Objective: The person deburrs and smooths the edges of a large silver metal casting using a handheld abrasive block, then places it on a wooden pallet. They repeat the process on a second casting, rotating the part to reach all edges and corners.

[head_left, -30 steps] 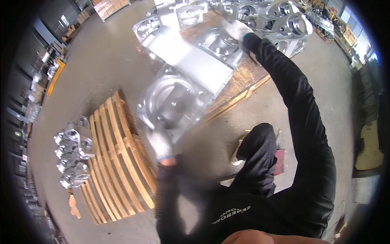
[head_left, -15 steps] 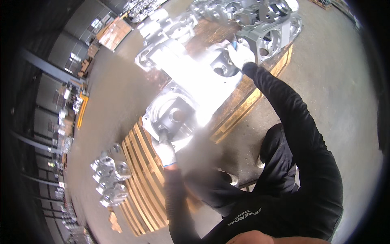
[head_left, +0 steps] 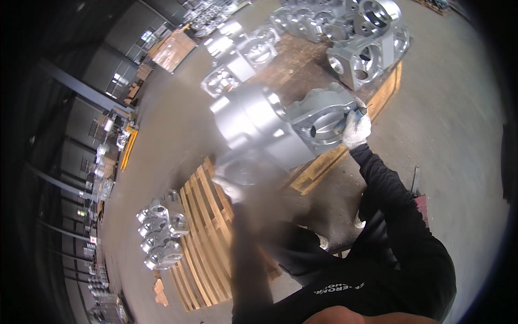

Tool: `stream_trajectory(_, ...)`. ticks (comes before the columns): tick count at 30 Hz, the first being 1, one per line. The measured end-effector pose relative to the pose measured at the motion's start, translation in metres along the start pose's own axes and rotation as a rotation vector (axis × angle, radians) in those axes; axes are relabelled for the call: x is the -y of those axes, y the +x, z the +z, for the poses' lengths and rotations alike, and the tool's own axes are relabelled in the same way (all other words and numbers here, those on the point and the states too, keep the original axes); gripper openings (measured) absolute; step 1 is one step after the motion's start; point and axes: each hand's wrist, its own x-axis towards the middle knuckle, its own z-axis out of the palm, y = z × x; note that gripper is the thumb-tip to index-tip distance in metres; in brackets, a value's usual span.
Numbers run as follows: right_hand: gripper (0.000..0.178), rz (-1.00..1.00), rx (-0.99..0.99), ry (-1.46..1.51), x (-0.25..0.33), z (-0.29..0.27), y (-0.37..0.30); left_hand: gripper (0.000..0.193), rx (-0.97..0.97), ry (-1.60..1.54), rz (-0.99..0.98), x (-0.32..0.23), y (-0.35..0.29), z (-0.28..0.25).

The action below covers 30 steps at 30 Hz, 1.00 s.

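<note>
Head view, step: apparently turning metal casting [head_left: 259,132]
Right hand [head_left: 356,131]: fingers around blue tool [head_left: 360,113]
Left hand [head_left: 233,192]: fingers blurred, indeterminable
Next move: likely calls for steady support

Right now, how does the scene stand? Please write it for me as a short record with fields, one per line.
Casting: silver, partly blurred, over the table, near end past its edge; support unclear
Left hand: white glove, blurred, at the casting's near end; grip unclear
Right hand: white glove, beside the casting's round opening, holding a small blue tool, exact kind unclear
Table surface: brown, worn; other castings toward its far side
Pallet: wooden slats, on the floor at the person's left; stacked castings at its left side
</note>
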Motion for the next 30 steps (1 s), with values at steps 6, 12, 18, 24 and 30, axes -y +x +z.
stream_trajectory(6, 0.042, 0.168, 0.294, -0.147, -0.019, 0.011, 0.03, 0.054, -0.051, 0.107, 0.003, -0.015, -0.056, -0.022)
stream_trajectory(12, 0.039, 0.103, 0.121, -0.341, -0.011, -0.042, -0.003, 0.057, -0.344, 0.158, 0.181, -0.069, -0.057, -0.024)
stream_trajectory(18, 0.042, 0.081, 0.757, -0.471, -0.014, -0.058, -0.04, 0.046, 0.004, 0.059, 0.616, -0.199, -0.028, 0.017)
stream_trajectory(24, 0.031, 0.058, 0.748, -0.573, -0.04, -0.043, -0.024, 0.031, 0.227, 0.44, 0.744, -0.282, 0.005, 0.079)
stream_trajectory(30, 0.025, -0.019, 0.681, -0.681, -0.045, -0.037, -0.025, 0.018, 0.207, 0.295, 0.814, -0.274, 0.01, 0.091)
